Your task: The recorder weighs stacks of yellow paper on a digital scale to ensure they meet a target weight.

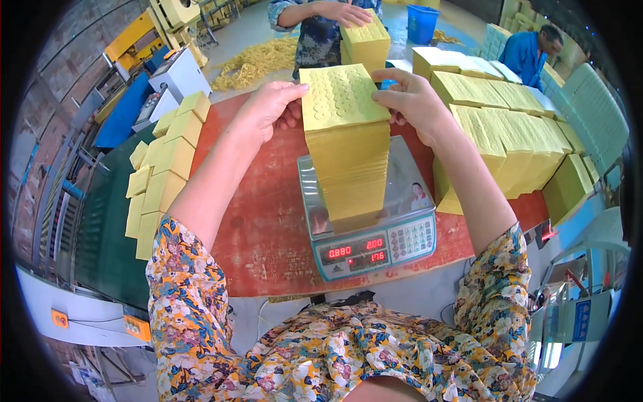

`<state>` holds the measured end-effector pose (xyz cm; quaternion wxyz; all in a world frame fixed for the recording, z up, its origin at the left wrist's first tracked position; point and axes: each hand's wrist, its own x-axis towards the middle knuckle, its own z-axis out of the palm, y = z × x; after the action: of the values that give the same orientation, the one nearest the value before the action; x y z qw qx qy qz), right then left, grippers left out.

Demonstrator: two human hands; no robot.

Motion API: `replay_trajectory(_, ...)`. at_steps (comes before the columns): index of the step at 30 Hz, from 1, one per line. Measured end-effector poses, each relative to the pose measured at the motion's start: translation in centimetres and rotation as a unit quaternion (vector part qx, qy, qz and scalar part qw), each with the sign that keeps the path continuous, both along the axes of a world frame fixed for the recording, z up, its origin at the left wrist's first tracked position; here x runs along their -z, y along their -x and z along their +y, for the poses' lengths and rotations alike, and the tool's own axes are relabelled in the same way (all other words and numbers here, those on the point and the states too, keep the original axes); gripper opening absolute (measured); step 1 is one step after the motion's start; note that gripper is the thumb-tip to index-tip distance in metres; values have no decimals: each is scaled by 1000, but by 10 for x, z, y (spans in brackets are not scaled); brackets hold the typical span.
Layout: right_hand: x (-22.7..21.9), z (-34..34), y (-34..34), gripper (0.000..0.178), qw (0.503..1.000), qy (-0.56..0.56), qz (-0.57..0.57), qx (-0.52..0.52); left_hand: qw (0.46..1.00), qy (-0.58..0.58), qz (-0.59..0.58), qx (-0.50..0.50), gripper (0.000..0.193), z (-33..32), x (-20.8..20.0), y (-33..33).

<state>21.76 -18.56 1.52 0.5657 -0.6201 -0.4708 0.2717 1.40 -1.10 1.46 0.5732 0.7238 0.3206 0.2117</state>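
On the steel pan of a digital scale, at the middle of a reddish board, a tall stack of yellow perforated paper sheets stands upright, its top sheet tilted a little toward the camera. Both hands flank the stack's top, which seems to be what keeps so tall a pile square and steady on the small pan. The left hand is mostly open, palm and curved fingers pressed against the left upper edge, with no sheet pinched that can be seen. The right hand rests against the right upper edge, fingers bent over the top corner; whether it grips a few sheets cannot be told. To the left, smaller yellow bundles lie in a row along the board's edge, set apart from the large yellow stacks packed together on the right, near enough to reach. At the far side another person's hand rests on a separate yellow stack, and a second person in blue sits far right.
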Motion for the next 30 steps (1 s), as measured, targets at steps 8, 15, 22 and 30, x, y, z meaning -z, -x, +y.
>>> replay_trajectory(8,17,-1,-4,44,995,-27,-96,18,999,-21,-24,-27,28,-14,10,-2)
replay_trajectory(15,18,-7,9,36,984,-61,-153,64,995,-77,-43,-51,28,-21,13,-6)
replay_trajectory(22,28,-7,11,32,980,-81,-167,77,958,-274,-1,-86,30,-16,31,-5)
replay_trajectory(30,48,-36,13,23,981,-162,-43,102,969,-134,-154,-138,28,-72,41,31)
